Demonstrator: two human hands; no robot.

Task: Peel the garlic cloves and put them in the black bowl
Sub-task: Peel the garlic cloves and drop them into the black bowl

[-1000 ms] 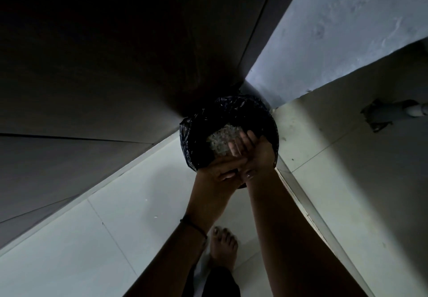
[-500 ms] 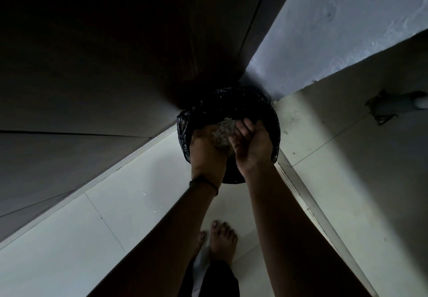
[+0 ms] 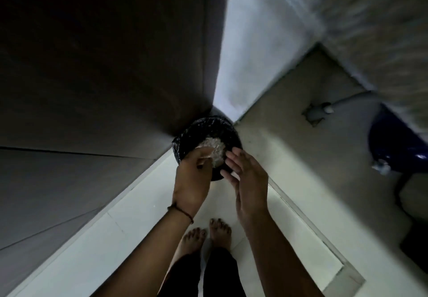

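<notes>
The person stands over a bin (image 3: pixel 209 124) lined with a black bag, set on the floor (image 3: pixel 139 215) in a corner. A pale heap of peel (image 3: pixel 216 147) lies inside it, by the look of it garlic skin. No cloves and no black bowl show here.

The left hand (image 3: pixel 192 178) hangs over the heap with its fingers bent down. In this dim light I cannot tell whether they pinch any scraps. The right hand (image 3: pixel 251 181) is spread flat beside it, fingers straight, holding nothing.

Such skin is probably feather-light, dry and brittle. It likely clings to damp fingers rather than dropping off, so brushing palm against palm over the bin would shed it best. Peeled cloves are likely firm and a little tacky, best pinched at their sides.
</notes>
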